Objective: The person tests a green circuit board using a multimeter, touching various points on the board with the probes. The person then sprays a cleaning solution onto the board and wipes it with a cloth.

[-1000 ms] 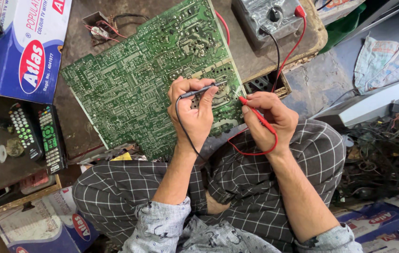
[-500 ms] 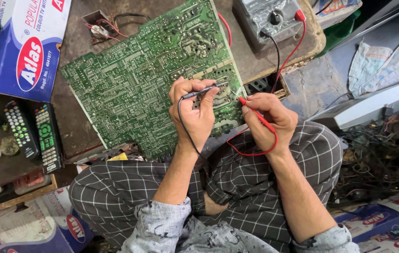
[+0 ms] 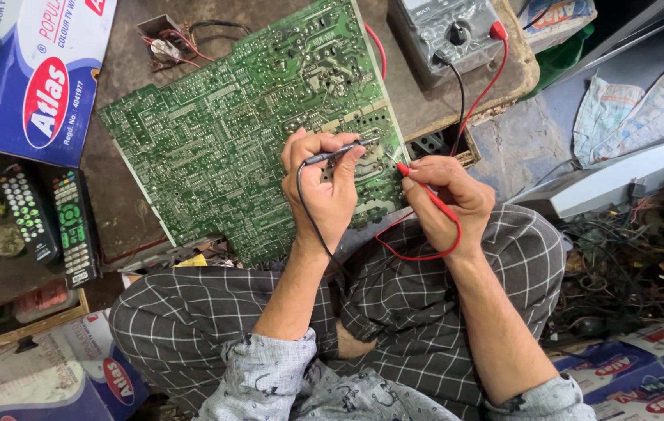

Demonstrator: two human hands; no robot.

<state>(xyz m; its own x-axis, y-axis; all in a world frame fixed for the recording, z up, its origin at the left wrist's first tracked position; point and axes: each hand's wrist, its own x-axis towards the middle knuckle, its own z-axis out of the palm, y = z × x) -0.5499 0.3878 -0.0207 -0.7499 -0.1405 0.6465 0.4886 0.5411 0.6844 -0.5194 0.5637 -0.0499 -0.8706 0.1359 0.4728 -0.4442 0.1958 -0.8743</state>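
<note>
The left hand pinches the black probe, lying left-to-right, tip on the green circuit board; the right hand grips the red probe (tip just beside, board's near-right corner).

— What is the person wearing?
— Dark grey trousers crossed by thin pale lines in a large check, and a light grey patterned shirt whose sleeves are sitting pushed up, leaving both forearms and hands bare, without rings.
</note>
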